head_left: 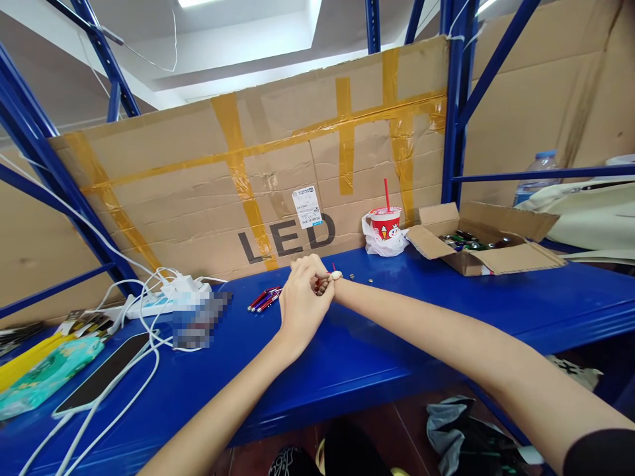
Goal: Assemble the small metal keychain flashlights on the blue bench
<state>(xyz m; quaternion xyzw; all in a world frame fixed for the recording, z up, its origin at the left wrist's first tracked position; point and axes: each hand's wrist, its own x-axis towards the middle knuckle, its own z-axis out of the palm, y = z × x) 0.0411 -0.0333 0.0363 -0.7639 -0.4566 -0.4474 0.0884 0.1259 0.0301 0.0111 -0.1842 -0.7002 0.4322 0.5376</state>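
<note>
My left hand (301, 297) is closed, its fingers bent in against my right hand (313, 263) above the blue shelf top. Most of my right hand is behind the left, with its fingers curled inward. A bit of something red shows between the hands, too small and covered to name. Around my right wrist is a bracelet with a white shell-like piece (336, 275). Several slim, shiny red and purple pen-like tubes (264, 299) lie just left of my hands. Two tiny round metallic pieces (370, 280) rest on the surface to the right.
Behind stands a taped cardboard panel (188, 218). A red drink cup (385, 225) with a straw sits near an open carton (479, 261) of small metallic items. White cables and a power strip (169, 297), a phone (106, 373) and a green packet (52, 377) occupy the left.
</note>
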